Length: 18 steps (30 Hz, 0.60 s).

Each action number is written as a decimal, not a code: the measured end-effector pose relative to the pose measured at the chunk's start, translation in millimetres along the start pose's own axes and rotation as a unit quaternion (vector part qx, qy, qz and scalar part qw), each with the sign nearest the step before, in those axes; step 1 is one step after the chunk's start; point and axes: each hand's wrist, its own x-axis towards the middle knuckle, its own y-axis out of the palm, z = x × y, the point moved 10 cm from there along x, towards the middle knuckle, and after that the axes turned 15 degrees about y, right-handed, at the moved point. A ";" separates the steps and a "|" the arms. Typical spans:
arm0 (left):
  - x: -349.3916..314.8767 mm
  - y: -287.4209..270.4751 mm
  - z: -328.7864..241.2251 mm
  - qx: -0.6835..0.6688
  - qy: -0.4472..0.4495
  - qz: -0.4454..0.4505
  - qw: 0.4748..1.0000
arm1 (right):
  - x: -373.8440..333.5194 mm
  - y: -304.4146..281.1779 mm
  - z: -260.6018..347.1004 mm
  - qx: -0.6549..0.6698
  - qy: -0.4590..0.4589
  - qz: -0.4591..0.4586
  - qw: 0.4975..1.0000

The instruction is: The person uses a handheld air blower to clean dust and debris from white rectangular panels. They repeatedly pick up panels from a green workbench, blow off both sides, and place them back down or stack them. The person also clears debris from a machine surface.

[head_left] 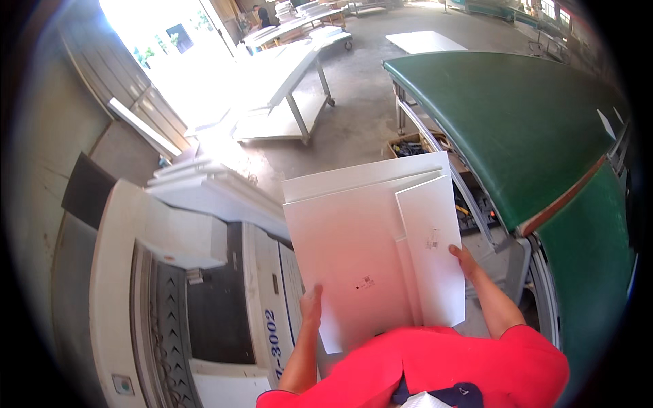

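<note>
A stack of flat white panels [354, 245] of differing sizes is carried in front of my red shirt. A narrower white panel [428, 231] lies on top at the stack's right side, and small printed labels show on the panels. My left hand [312, 304] grips the stack's left edge, with the thumb on top. My right hand [464, 261] is closed on the right edge, its thumb over the narrow panel's side. The fingers under the stack are hidden.
At left stands a cream machine [170, 231] with a dark bed; more white panels [211, 180] lean behind it. A green-topped conveyor table [503, 115] runs along the right, a box of tools [411, 146] beneath it. Ahead are a wheeled trolley [292, 112] and a distant person [261, 17].
</note>
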 end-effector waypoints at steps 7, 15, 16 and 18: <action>249.9 37.9 -44.6 -0.087 0.043 -0.035 0.995 | 303.2 15.9 119.2 -0.013 -0.043 0.048 0.998; 513.6 66.5 -111.2 -0.059 0.091 -0.133 0.985 | 607.1 76.5 325.1 -0.138 -0.035 0.054 0.988; 551.6 74.7 -108.7 -0.053 0.085 -0.138 0.985 | 647.6 78.7 349.1 -0.152 -0.037 0.043 0.987; 653.7 106.6 -126.0 -0.037 0.090 -0.132 0.986 | 741.4 63.7 382.1 -0.175 -0.062 0.027 0.982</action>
